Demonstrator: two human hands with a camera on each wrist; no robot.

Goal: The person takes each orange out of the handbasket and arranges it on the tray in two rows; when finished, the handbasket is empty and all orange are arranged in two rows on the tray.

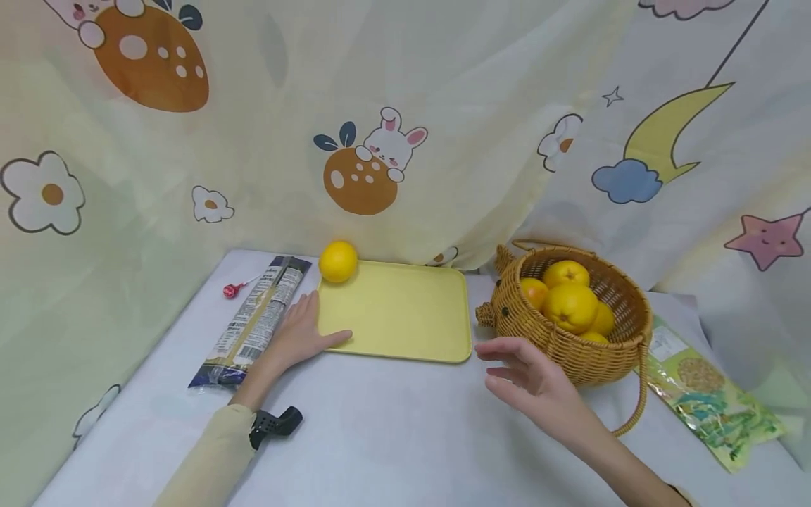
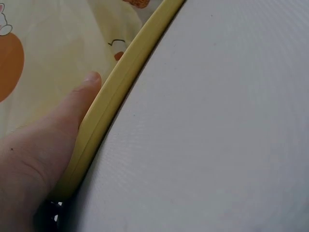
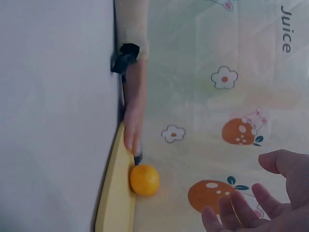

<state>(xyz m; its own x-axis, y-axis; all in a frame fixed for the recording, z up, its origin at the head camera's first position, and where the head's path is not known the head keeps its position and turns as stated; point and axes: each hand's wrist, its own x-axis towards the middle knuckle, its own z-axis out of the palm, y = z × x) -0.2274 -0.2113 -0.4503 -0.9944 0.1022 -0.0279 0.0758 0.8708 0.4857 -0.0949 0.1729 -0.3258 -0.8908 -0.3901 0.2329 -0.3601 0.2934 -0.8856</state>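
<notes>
A shallow yellow tray (image 1: 405, 310) lies on the white table. My left hand (image 1: 304, 331) rests at its left edge, fingers straight and thumb spread over the near left corner. In the left wrist view the thumb (image 2: 84, 96) lies along the tray's rim (image 2: 113, 92). An orange (image 1: 338, 261) sits at the tray's far left corner. My right hand (image 1: 538, 387) is raised in front of the wicker basket (image 1: 570, 359), fingers loosely bent and holding nothing. Several yellow and orange fruits (image 1: 571, 307) fill part of the basket.
Left of the tray lies a long, dark-ended printed packet (image 1: 260, 317), beside a red lollipop (image 1: 231, 290). A green packet (image 1: 709, 394) lies right of the basket, partly behind it. The basket's handle (image 1: 641, 394) hangs down to the table. A patterned cloth (image 1: 272, 141) hangs behind.
</notes>
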